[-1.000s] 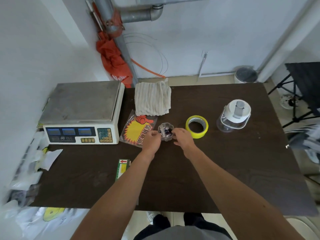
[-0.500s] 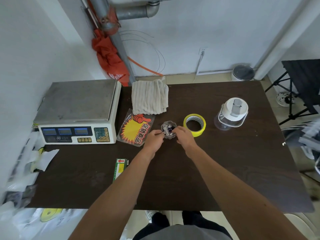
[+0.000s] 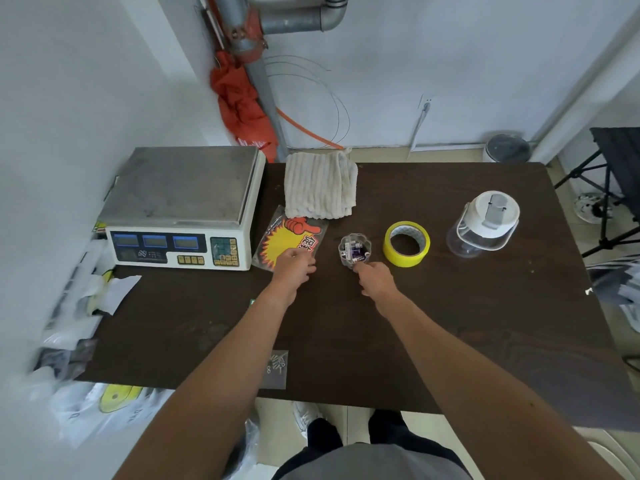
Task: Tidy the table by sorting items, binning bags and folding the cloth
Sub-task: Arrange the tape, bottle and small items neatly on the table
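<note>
Left hand [image 3: 294,268] lay on starburst sticker pack [image 3: 277,241], grip unclear, right hand [image 3: 376,280] relaxed, fingertip touched clear battery cup [image 3: 354,250]

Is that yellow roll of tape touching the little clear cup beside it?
Apart. The head view shows a strip of dark table between the tape roll and the clear cup.
</note>
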The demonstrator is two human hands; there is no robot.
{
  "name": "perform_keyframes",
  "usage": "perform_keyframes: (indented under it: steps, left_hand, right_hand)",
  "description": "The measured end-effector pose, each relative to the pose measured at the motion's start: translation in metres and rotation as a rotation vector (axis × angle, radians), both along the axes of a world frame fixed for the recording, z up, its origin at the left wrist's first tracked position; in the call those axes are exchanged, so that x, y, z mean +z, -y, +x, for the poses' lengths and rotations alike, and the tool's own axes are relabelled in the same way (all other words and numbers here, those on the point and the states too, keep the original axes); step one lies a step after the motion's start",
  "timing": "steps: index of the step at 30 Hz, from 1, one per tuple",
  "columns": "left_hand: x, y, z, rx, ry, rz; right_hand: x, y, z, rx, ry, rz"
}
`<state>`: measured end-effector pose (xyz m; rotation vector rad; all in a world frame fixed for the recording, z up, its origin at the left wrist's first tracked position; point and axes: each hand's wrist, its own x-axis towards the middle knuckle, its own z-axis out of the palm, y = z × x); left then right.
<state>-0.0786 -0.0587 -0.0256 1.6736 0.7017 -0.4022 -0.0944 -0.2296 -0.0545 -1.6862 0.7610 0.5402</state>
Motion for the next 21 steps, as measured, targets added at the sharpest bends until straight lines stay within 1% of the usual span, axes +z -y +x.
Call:
perform_keyframes:
  steps: [3,6,11,14,17,21]
  left_hand:
    - [0.002,-0.016,-0.006,0.017,0.019,-0.005]
    - [0.003,-0.034,-0.014,0.029,0.028,0.014]
    - [0.009,-0.064,-0.030,0.033,0.062,0.057]
    - [0.013,-0.083,-0.042,0.024,0.067,0.093]
    - [0.012,-0.104,-0.054,0.031,0.023,0.188]
    - [0.012,-0.129,-0.072,-0.046,-0.029,0.408]
  right_hand:
    - [0.006,-0.011,-0.007,0.030,-0.001,-0.023]
    - [0.006,-0.026,-0.010,0.083,-0.043,-0.038]
    - [0.008,-0.054,-0.012,0.257,-0.049,-0.008]
    - [0.015,-0.076,-0.014,0.331,-0.103,-0.006]
    - [0.019,-0.097,-0.016,0.425,-0.106,0.009]
    - [0.017,-0.120,-0.020,0.501,-0.066,-0.017]
